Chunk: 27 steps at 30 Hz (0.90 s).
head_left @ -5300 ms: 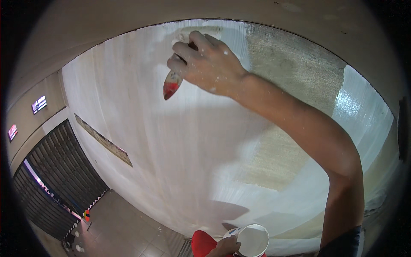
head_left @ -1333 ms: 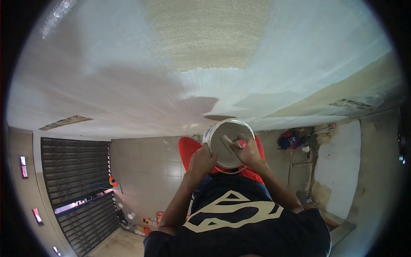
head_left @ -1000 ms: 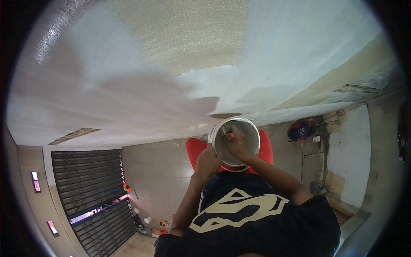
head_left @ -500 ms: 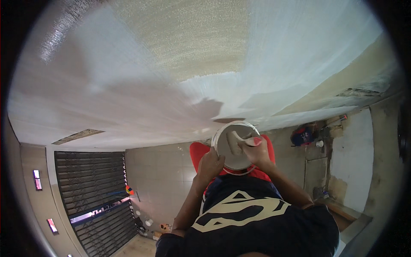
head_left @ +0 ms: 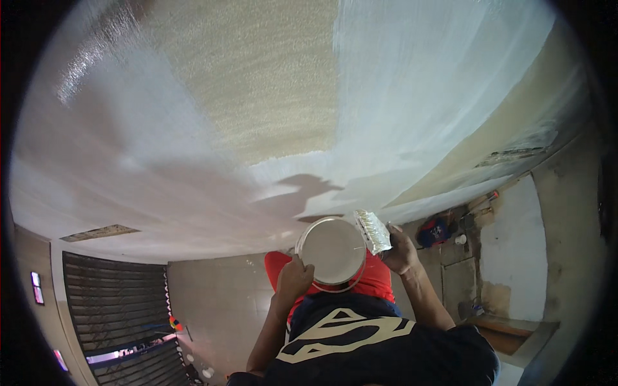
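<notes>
My left hand (head_left: 295, 277) is closed on the left rim of a round paint bucket (head_left: 331, 253), held at waist height in front of me. Pale greyish-white paint fills the visible inside of the bucket, and a thin wire handle hangs along its near side. Just right of the rim, my right hand (head_left: 400, 251) grips a wide paintbrush (head_left: 373, 231) whose bristles are coated in white paint. The brush is out of the bucket, its bristles tilted up toward the wall. Its handle is mostly hidden by my fingers.
Ahead rises a wall (head_left: 412, 96) with white painted areas around a bare beige patch (head_left: 257, 83). A dark slatted metal gate (head_left: 119, 302) stands at left. On the floor at right lie a dark blue and red bag (head_left: 434, 233) and a wooden-edged recess (head_left: 508, 334).
The paintbrush has come up out of the bucket and moved right with my right hand. The bucket, still in my left hand, sits slightly lower and further left in view.
</notes>
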{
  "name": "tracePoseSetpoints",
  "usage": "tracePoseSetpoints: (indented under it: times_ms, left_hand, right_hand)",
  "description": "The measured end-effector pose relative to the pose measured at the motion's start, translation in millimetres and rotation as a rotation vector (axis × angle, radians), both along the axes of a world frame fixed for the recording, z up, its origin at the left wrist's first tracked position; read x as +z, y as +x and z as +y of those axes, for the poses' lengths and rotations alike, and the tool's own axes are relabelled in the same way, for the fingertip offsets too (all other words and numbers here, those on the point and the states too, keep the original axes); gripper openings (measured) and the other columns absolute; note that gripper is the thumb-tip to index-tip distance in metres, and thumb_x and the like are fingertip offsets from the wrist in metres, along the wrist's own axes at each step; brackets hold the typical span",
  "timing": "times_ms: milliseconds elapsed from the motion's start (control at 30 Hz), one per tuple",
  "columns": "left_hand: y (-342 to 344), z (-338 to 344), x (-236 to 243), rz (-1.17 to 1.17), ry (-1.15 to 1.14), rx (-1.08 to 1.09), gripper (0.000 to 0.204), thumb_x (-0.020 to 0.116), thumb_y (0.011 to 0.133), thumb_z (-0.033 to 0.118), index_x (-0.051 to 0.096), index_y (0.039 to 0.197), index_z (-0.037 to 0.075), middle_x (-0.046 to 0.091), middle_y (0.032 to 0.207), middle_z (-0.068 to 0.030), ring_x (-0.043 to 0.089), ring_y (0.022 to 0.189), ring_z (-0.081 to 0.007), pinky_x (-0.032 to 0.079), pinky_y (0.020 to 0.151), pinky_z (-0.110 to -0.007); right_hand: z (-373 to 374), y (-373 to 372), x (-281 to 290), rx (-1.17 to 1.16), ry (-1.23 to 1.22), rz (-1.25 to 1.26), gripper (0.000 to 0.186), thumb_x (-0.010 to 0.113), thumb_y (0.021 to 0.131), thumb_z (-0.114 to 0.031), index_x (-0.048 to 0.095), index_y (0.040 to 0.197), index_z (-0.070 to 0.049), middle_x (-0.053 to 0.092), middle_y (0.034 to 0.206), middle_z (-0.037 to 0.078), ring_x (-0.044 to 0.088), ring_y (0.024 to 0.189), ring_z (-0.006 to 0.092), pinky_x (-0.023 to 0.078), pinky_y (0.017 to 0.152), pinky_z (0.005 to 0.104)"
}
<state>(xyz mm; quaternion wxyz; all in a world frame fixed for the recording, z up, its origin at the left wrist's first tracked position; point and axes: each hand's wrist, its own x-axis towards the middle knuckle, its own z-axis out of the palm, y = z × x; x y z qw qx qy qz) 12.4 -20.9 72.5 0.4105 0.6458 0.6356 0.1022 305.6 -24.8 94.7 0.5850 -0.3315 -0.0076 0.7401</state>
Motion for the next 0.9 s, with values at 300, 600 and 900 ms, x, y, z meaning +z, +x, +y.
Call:
tracePoseSetpoints:
  times_ms: [300,600,900]
  left_hand:
    - [1,3,-7,-0.024,0.028,0.007,0.044,0.053,0.083,0.026,0.053,0.096,-0.016,0.061,0.084,-0.0382,0.062,0.086,-0.0519,0.049,0.08,-0.057]
    - [3,1,6,-0.017,0.061,0.02,0.043,0.053,0.084,0.026,0.053,0.096,-0.015,0.062,0.082,-0.0373,0.063,0.084,-0.0514,0.05,0.078,-0.056]
    - [0,-2,-10,-0.014,0.038,0.004,0.044,0.052,0.084,0.028,0.053,0.099,-0.013,0.062,0.083,-0.0365,0.062,0.084,-0.0521,0.049,0.079,-0.057]
  right_hand:
    - [8,-13,12,0.045,-0.129,-0.061,0.027,0.053,0.099,-0.021,0.057,0.116,-0.001,0.066,0.111,0.012,0.066,0.097,0.0219,0.055,0.087,0.037]
    - [19,-18,29,0.077,-0.074,-0.09,0.021,0.054,0.099,-0.021,0.061,0.102,-0.001,0.068,0.092,0.008,0.067,0.083,0.0182,0.057,0.08,0.0329]
    - [7,-31,14,0.085,-0.148,0.195,0.028,0.043,0.104,-0.022,0.057,0.106,0.002,0.068,0.093,0.01,0.065,0.07,0.0184,0.059,0.063,0.0276]
